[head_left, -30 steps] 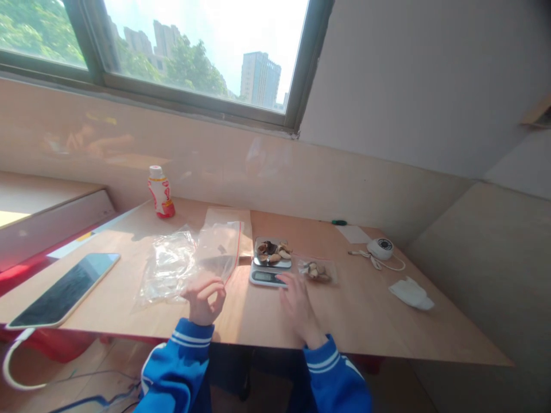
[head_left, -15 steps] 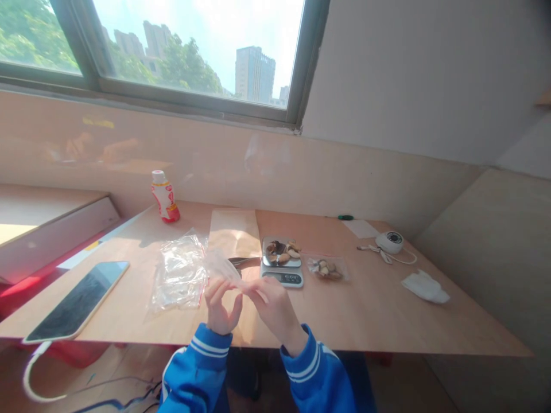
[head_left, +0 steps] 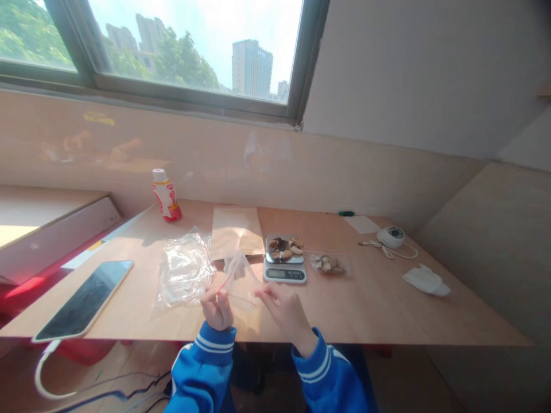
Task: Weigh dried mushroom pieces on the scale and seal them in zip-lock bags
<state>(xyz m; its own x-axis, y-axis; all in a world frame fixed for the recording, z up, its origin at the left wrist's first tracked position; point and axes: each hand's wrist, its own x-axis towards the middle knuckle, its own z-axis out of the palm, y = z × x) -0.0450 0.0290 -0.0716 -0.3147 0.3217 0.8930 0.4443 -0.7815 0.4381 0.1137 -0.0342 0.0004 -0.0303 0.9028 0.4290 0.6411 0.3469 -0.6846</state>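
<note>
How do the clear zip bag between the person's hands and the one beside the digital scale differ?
Pose: the held zip bag is pinched by the left hand and right hand; the filled zip bag lies on the table, right of the digital scale.
Shape: the held zip bag's mouth is spread open; the filled zip bag lies low.
Contents: the filled zip bag holds pale and brown pieces; the held zip bag shows none.
Shared: both are clear plastic.

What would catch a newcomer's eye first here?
Probably the left hand and right hand, holding a clear bag between them, low in the middle. Just beyond the right hand sits a digital scale bearing brown pieces. A bright window fills the upper left, above a red-and-white bottle.
</note>
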